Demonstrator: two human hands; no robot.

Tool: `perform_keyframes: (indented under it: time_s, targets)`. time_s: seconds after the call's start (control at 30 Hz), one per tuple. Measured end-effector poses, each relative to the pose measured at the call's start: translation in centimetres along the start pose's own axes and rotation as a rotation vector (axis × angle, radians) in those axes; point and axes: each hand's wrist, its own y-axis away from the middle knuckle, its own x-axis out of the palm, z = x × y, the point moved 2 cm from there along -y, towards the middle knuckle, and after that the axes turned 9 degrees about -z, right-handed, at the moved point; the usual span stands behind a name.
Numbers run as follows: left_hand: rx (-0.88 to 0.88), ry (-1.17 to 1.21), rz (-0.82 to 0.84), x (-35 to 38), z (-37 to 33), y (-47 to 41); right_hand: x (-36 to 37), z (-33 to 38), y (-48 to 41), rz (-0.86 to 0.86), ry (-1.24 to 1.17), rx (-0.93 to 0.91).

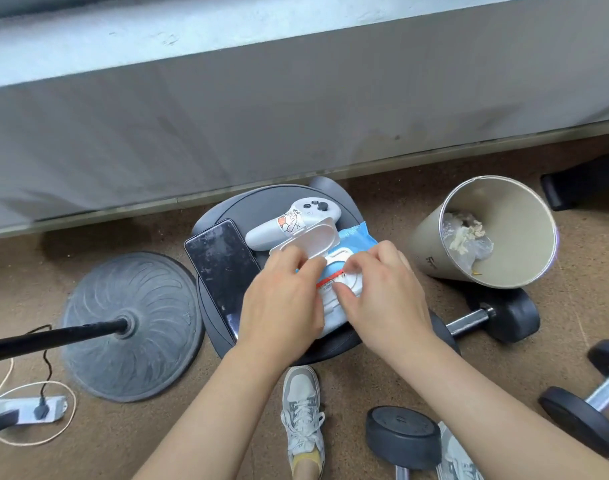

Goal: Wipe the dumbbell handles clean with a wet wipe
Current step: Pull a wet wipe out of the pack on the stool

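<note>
Nearest, on the floor this side of the wet wipe pack, lie the dumbbells: a first dumbbell by the shoe, a second dumbbell further right, and a third dumbbell just right of the pack, half behind the right hand. They look heavy, with rubbery heads and hard steel handles; I judge each is best steadied by a head while the bar is wiped.

On the pack, the left hand holds it down with bent fingers beside the raised lid. The right fingers pinch at the opening; whether a wipe is caught I cannot tell. The pack looks soft and light and a wipe limp and damp, so pull from a corner.

Beyond the pack lies a white controller; to its right is a tipped bin.
</note>
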Motion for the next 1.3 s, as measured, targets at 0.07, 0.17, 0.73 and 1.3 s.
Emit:
perform_keyframes:
  time_s: [0.07, 0.17, 0.73, 1.3]
  targets:
    - [-0.063, 0.002, 0.056, 0.2, 0.1, 0.1, 0.2, 0.4, -0.7, 0.074, 0.057, 0.066]
    - [-0.145, 0.126, 0.082, 0.4, 0.3, 0.0, 0.3, 0.8, -1.3, 0.120, -0.042, 0.107]
    - [-0.029, 0.283, 0.075, -1.1, 2.6, 1.9, -0.6, 4.1, -1.6, 0.427, 0.420, -0.537]
    - [-0.085, 0.266, 0.074, -0.9, 2.8, 1.7, 0.3, 0.0, -2.2, 0.287, -0.399, -0.044]
